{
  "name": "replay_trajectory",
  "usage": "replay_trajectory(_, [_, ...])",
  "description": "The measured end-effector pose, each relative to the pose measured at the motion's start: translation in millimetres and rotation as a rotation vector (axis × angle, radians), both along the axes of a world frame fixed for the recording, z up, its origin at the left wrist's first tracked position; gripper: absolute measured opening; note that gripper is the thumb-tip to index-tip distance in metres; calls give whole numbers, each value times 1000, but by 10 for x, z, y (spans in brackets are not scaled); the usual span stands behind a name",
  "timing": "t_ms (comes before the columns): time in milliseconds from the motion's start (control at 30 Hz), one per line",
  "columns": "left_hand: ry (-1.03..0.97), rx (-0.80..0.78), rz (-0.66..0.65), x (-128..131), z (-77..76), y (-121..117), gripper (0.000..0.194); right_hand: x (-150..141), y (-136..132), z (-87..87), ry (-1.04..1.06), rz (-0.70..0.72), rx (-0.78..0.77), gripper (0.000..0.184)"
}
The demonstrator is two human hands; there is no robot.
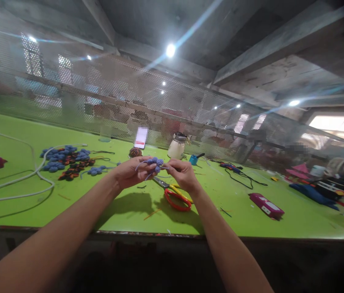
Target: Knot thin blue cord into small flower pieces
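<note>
Both hands are raised above the green table (68,195). My left hand (130,173) is closed around a small blue crocheted flower (155,162) with loose yarn tails. My right hand (182,173) pinches the flower's right side, thumb and fingers pressed together. Under the hands lie scissors (174,195) with red and yellow handles, blades pointing up-left.
A pile of blue and dark crocheted flowers (66,158) lies at the left, beside a white cable (37,175). A yarn ball (135,152), a phone (141,138), a white jar (177,147), a pink case (266,205) and a mesh screen (190,118) stand further back.
</note>
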State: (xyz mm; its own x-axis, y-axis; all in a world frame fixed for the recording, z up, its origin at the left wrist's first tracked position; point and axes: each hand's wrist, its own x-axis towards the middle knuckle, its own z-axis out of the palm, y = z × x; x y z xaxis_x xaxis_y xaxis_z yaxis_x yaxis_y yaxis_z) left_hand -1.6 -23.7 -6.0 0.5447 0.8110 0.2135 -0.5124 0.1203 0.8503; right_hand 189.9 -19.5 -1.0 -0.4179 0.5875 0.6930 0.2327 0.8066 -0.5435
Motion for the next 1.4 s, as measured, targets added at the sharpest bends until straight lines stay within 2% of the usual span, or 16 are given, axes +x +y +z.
replay_trajectory(133, [-26, -4, -22, -4, -2, 6, 15, 13, -20, 44, -42, -60, 162, 25])
replay_trajectory(500, [-69, -69, -93, 8, 3, -34, 7, -17, -100, 60, -98, -125, 267, 26])
replay_trajectory(700, [-61, -33, -33, 14, -5, -7, 7, -65, -39, -3, 7, -73, 128, 28])
replay_trajectory(867, [-53, -10, -57, 29, -11, -22, 7, -58, -36, 7, 3, -41, 124, 29])
replay_trajectory(1233, [-60, 66, -23, 55, -17, -36, 6, -65, -63, 23, 52, -19, 70, 30])
replay_trajectory(1333, [-32, 29, 52, 58, -11, -37, 12, -69, -63, 14, 82, 7, -14, 31])
replay_trajectory(1400, [-4, 23, 99, 61, -5, -40, 15, -67, -54, -1, 117, 65, -129, 29])
